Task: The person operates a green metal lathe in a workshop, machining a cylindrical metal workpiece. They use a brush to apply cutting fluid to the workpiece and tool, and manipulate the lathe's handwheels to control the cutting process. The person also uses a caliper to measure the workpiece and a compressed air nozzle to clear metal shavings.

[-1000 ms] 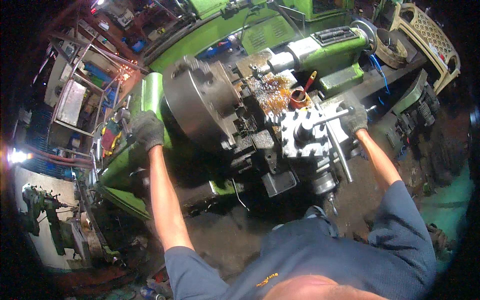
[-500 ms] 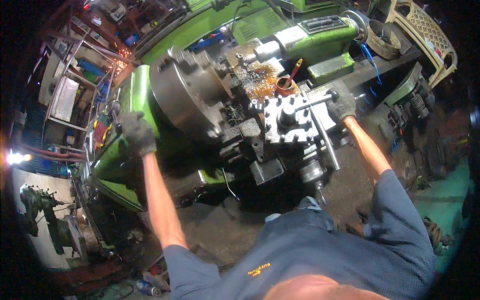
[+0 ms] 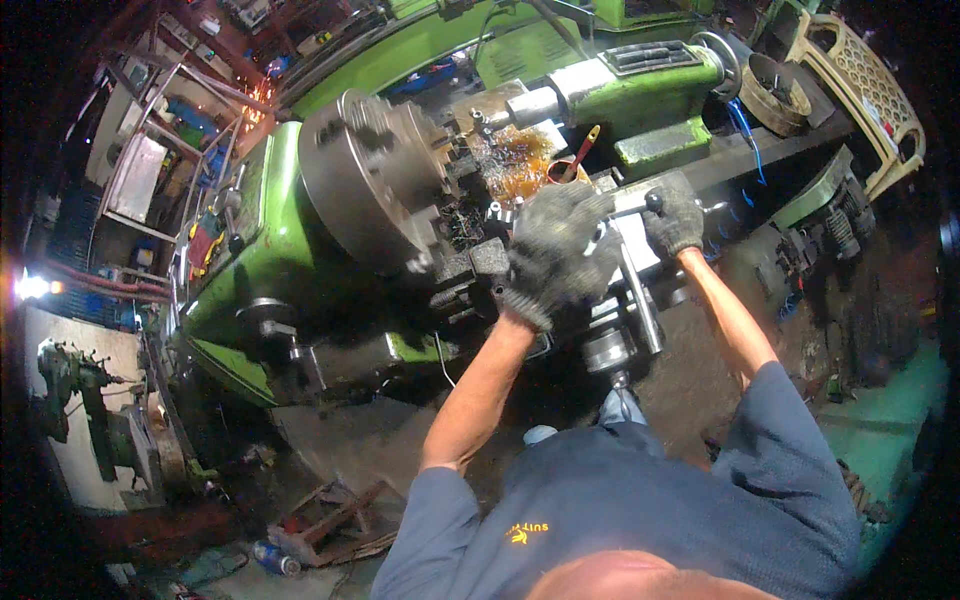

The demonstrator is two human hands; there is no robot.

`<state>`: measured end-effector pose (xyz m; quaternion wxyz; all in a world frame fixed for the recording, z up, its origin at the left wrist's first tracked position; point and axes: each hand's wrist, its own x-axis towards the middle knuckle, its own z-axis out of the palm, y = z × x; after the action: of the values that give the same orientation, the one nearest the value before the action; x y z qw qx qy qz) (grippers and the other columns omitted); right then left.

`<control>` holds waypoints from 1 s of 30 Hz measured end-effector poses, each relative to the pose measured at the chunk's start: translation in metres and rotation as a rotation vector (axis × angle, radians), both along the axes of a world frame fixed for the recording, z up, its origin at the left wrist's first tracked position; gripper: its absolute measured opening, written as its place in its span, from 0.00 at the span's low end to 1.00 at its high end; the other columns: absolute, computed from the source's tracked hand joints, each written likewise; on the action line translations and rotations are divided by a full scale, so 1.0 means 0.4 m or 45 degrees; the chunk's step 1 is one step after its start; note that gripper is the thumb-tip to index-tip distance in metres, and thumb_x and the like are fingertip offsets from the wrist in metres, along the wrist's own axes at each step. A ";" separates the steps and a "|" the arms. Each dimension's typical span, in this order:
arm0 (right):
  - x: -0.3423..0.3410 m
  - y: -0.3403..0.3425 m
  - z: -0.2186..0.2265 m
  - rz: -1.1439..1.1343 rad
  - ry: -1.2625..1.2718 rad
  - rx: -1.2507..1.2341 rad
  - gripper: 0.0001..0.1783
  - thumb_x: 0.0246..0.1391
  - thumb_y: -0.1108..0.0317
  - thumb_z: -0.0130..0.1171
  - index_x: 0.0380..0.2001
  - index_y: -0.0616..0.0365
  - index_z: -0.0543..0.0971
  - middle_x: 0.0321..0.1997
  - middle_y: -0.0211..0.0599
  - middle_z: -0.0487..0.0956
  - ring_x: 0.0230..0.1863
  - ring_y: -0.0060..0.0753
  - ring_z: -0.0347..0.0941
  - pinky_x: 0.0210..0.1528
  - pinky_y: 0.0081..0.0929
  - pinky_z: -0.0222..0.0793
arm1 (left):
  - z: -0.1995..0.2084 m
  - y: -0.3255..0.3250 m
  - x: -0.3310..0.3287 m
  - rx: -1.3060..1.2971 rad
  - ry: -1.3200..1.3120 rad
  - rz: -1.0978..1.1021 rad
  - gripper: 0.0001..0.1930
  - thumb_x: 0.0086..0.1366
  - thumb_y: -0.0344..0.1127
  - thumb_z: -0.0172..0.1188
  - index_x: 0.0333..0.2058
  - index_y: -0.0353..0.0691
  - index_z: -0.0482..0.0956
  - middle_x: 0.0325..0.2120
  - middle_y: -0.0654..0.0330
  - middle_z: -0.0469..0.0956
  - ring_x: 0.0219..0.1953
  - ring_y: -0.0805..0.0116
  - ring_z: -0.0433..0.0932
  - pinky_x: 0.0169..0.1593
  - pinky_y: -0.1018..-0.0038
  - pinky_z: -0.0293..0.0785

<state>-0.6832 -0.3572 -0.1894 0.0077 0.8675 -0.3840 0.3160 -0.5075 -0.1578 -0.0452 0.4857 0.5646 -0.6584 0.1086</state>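
Observation:
My left hand (image 3: 562,250), in a grey work glove, is over the lathe's square tool post and hides most of it. Its fingers look spread and slightly blurred; nothing shows in them. Just right of it, my gloved right hand (image 3: 674,218) is closed at the knobbed end of the tool post lever (image 3: 628,208). A long steel handle (image 3: 642,300) slants down between the two hands. Left of my left hand stands the big lathe chuck (image 3: 350,185). A brush (image 3: 582,152) with a reddish handle rests in a small cup (image 3: 562,172) beyond the hands.
The green headstock (image 3: 270,215) with its knobbed lever (image 3: 234,215) is at the left. A green tailstock (image 3: 655,95) stands at the back right, near a round bin (image 3: 775,95) and a beige plastic chair (image 3: 865,90). Oily metal chips cover the bed. Sparks fly far left.
My left hand has left the headstock lever and moved right, over the tool post. My right hand stays at the tool post lever, nearly in place.

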 end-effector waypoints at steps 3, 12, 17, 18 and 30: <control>-0.027 -0.027 -0.042 0.051 0.027 0.117 0.14 0.53 0.53 0.64 0.31 0.51 0.81 0.33 0.45 0.79 0.39 0.53 0.77 0.43 0.48 0.71 | -0.015 -0.110 -0.053 0.141 0.019 -0.060 0.19 0.56 0.44 0.68 0.42 0.38 0.83 0.41 0.49 0.82 0.47 0.47 0.79 0.52 0.57 0.74; -0.072 -0.061 -0.064 0.410 -0.073 0.316 0.13 0.46 0.63 0.69 0.36 0.53 0.83 0.34 0.41 0.81 0.39 0.46 0.79 0.44 0.41 0.74 | -0.118 -0.194 -0.141 0.410 -0.118 0.370 0.21 0.60 0.56 0.62 0.19 0.46 0.78 0.15 0.55 0.75 0.19 0.53 0.77 0.23 0.56 0.68; -0.150 -0.191 -0.047 0.513 -0.415 0.682 0.14 0.54 0.67 0.68 0.42 0.59 0.82 0.41 0.44 0.83 0.43 0.42 0.81 0.48 0.37 0.76 | -0.082 -0.198 -0.161 0.452 -0.106 0.438 0.16 0.58 0.49 0.63 0.19 0.44 0.78 0.16 0.53 0.75 0.19 0.50 0.76 0.24 0.55 0.68; -0.162 -0.244 -0.023 0.509 -0.414 0.598 0.14 0.55 0.67 0.67 0.44 0.60 0.82 0.43 0.44 0.83 0.44 0.42 0.81 0.50 0.37 0.76 | -0.081 -0.201 -0.165 0.464 -0.098 0.451 0.16 0.58 0.48 0.63 0.19 0.44 0.78 0.16 0.53 0.75 0.20 0.50 0.76 0.24 0.55 0.68; -0.297 -1.047 0.078 -0.457 -0.339 0.043 0.36 0.53 0.39 0.64 0.57 0.54 0.78 0.57 0.48 0.79 0.59 0.49 0.75 0.59 0.43 0.69 | -0.087 -0.247 -0.205 0.642 -0.187 0.481 0.07 0.56 0.37 0.56 0.32 0.44 0.79 0.23 0.54 0.78 0.25 0.53 0.79 0.28 0.55 0.72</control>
<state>-0.8020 -0.7761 -0.1583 -0.0013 0.7358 -0.5352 0.4149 -0.5895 -0.2565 -0.0799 0.2530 0.7700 -0.5814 0.0709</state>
